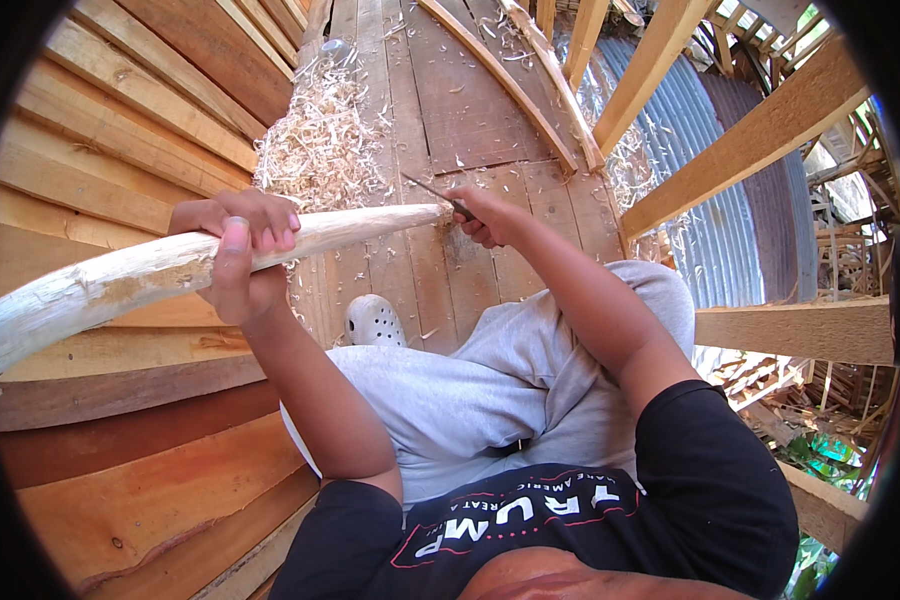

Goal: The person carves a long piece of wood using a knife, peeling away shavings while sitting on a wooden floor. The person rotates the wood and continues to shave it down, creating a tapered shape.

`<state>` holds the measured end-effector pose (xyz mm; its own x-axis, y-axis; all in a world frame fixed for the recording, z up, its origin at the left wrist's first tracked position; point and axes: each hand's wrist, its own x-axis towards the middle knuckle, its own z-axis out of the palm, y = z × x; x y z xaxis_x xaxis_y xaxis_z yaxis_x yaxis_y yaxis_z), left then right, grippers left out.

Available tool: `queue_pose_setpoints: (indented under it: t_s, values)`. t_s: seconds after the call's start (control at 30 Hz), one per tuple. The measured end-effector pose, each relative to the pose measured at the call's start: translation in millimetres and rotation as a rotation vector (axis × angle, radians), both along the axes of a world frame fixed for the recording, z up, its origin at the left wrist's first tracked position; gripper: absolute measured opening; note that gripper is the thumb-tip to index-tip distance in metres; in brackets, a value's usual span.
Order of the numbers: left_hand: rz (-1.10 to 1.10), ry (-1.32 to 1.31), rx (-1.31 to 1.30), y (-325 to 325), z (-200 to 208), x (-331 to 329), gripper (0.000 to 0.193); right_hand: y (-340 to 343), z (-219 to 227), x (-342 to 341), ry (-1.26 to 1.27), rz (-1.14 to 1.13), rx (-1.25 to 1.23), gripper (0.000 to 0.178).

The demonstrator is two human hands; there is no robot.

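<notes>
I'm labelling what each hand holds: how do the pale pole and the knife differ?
The pale pole is long and thick, while the knife is much shorter and thinner. The pole is whitish wood; the knife's blade looks dark. The left hand grips the pole, and the right hand holds the knife. Both are held above the plank floor.

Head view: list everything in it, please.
Pole: 1, pale, left to centre
Knife: 1, dark, centre
Shavings: many, cream, upper left
Floorboards: several, brown, top centre
Planks: many, tan, left
Wood strips: 2, tan, top centre
Metal sheets: several, mostly bluish, right
Beams: several, tan, right
Leaves: several, green, lower right
Shoe: 1, white, below pole
Trousers: 1 pair, grey, lower centre
Shirt: 1, black, bottom
Left hand: 1, bare, around pole
Right hand: 1, bare, around knife
</notes>
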<state>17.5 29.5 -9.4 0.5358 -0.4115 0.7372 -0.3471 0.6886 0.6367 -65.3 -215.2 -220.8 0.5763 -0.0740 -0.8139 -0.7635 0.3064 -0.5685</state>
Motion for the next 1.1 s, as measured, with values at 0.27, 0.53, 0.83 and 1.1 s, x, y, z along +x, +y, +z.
queue_pose_setpoints:
  t_s: [0.27,0.53,0.83,1.1]
  values:
    - [-0.004,0.028,-0.011,9,-6,11,0.011,-38,18,-7,-0.275,-0.876,0.218,0.052]
    - [0.025,0.015,0.006,2,1,-2,0.013,-23,40,7,-0.496,-0.393,-0.52,0.041]
    - [0.248,0.28,0.206,-18,29,-28,0.02,-1,40,-16,-0.454,0.103,-0.626,0.031]
    - [0.521,0.181,-0.22,-41,5,-34,0.037,8,11,-22,0.057,0.102,-0.273,0.049]
